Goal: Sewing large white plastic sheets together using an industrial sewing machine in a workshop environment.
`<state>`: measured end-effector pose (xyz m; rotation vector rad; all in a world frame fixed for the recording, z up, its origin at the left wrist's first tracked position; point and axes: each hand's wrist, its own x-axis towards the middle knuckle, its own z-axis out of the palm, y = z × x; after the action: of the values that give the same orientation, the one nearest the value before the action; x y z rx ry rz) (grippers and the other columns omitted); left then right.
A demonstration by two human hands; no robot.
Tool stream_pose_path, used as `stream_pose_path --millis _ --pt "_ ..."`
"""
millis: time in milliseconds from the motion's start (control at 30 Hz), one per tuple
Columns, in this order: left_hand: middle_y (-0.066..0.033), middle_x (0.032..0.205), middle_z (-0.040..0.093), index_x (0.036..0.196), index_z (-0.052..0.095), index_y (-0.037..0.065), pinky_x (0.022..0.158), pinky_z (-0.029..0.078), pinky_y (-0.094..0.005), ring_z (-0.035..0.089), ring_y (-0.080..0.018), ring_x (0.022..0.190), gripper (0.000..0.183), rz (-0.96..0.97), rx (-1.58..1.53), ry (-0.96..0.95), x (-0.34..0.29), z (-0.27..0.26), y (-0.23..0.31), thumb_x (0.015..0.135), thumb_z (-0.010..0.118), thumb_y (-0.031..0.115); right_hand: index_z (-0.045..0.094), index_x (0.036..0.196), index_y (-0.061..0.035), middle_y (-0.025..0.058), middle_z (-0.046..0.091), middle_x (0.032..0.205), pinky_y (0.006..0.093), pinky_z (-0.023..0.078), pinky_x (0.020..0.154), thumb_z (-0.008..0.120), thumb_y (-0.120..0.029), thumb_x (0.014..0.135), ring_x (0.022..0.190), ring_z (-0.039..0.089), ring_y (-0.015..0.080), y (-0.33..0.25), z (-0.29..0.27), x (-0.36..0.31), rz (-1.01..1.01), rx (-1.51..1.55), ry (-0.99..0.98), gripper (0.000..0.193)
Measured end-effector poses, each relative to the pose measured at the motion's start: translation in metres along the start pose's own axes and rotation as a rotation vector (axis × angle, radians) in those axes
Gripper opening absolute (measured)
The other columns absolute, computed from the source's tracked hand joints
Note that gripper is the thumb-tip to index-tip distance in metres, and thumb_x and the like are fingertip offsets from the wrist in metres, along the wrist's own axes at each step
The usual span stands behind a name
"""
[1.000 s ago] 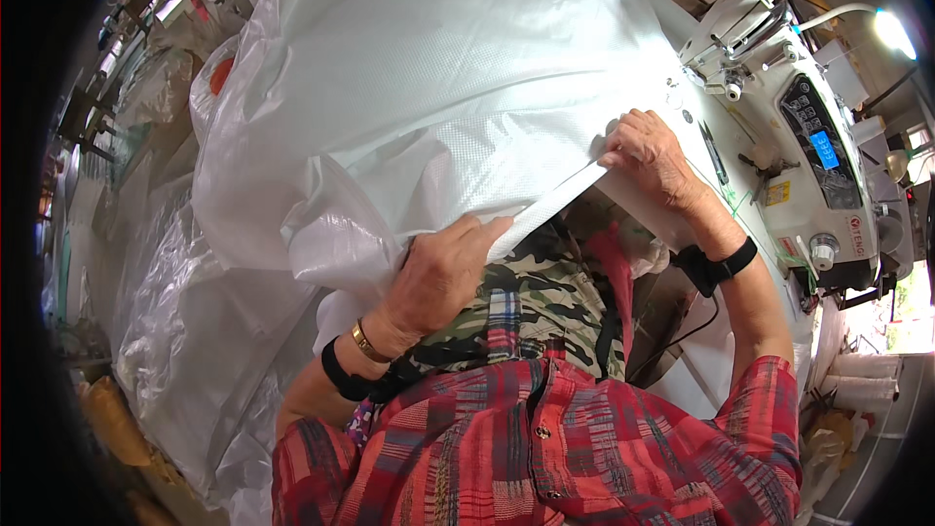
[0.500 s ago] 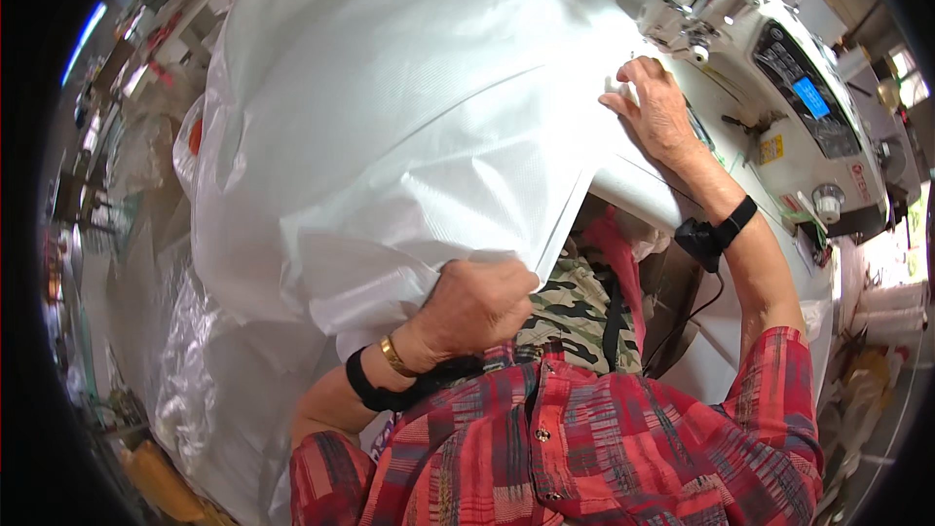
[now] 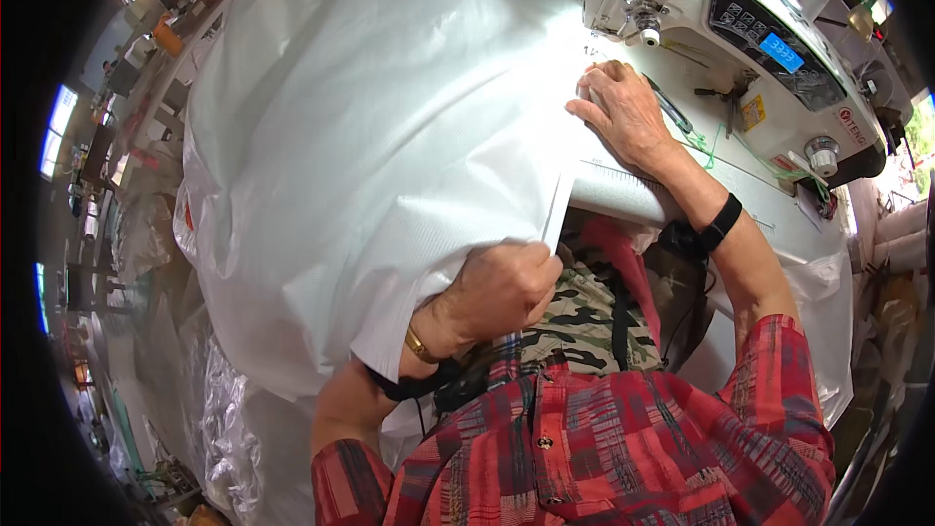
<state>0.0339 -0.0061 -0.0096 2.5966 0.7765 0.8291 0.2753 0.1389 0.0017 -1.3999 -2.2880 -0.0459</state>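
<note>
A large white sheet (image 3: 390, 127) of smooth, plastic-looking material spreads over the sewing table, its right edge running from the sewing machine (image 3: 769, 49) down toward my lap. Low on that edge, my left hand (image 3: 502, 292) is closed in a fist round a narrow folded strip. Part of the sheet drapes over the left wrist. My right hand (image 3: 623, 117) lies just below the needle area, fingers bent and thumb drawn in at the sheet's brightly lit edge. Glare and the fingers hide the exact grip there.
Beside the right hand, dark-handled snips (image 3: 672, 112) and green thread (image 3: 713, 148) lie on the white machine bed. Crumpled clear plastic (image 3: 229, 429) hangs at the lower left. A black band with a small device (image 3: 706, 229) is on my right wrist.
The view has shifted, so the machine appears farther left. My left hand has come slightly up and right with the sheet's edge. A sheet fold now covers part of the left wrist.
</note>
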Motion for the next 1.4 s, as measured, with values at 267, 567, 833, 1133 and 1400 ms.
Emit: stream_pose_path --millis 267,567,833,1133,1400 --pt "-0.0117 0.066 0.059 0.068 0.057 0.004 0.056 0.052 -0.0416 0.064 -0.0312 0.059 0.015 0.029 0.211 -0.031 0.064 -0.014 -0.029 0.078 0.067 0.011 0.069 0.095 -0.0018 0.0157 0.066 0.098 0.0449 0.046 0.087 0.068 -0.036 0.093 0.099 0.060 0.0318 0.000 0.002 -0.003 -0.045 0.075 0.081 0.034" --pt "-0.0155 0.068 0.070 0.070 0.069 0.003 0.067 0.056 -0.0443 0.071 -0.0319 0.065 0.013 -0.003 0.441 -0.089 0.130 -0.006 -0.061 0.078 0.063 0.010 0.070 0.096 -0.0014 0.0184 0.065 0.102 0.0457 0.046 0.087 0.062 -0.027 0.096 0.102 0.060 0.0335 0.002 0.005 -0.002 0.012 0.060 0.079 0.026" --pt "-0.0203 0.072 0.067 0.078 0.068 0.002 0.067 0.055 -0.0482 0.069 -0.0366 0.067 0.010 -0.131 0.440 -0.009 0.153 0.001 -0.080 0.079 0.062 0.010 0.070 0.096 0.0029 0.0235 0.065 0.111 0.0477 0.047 0.091 0.057 -0.018 0.095 0.107 0.060 0.0364 0.009 0.014 0.001 0.006 -0.003 0.147 0.024" --pt "-0.0204 0.151 0.047 0.148 0.044 -0.001 0.121 0.021 -0.0493 0.042 -0.0290 0.142 0.075 -0.327 0.562 0.159 0.035 0.000 -0.031 0.091 0.069 0.041 0.068 0.103 0.0022 0.0216 0.064 0.108 0.0467 0.046 0.093 0.054 -0.016 0.096 0.105 0.058 0.0355 0.012 0.014 0.000 0.056 0.002 0.068 0.024" --pt "-0.0146 0.149 0.051 0.149 0.043 0.002 0.123 0.020 -0.0532 0.044 -0.0267 0.143 0.094 -0.111 0.469 0.172 0.009 -0.023 -0.119 0.086 0.058 0.070 0.063 0.100 -0.0055 0.0104 0.060 0.076 0.0438 0.049 0.065 0.065 -0.007 0.080 0.071 0.061 0.0315 -0.027 0.004 -0.039 -0.223 0.109 0.417 0.020"
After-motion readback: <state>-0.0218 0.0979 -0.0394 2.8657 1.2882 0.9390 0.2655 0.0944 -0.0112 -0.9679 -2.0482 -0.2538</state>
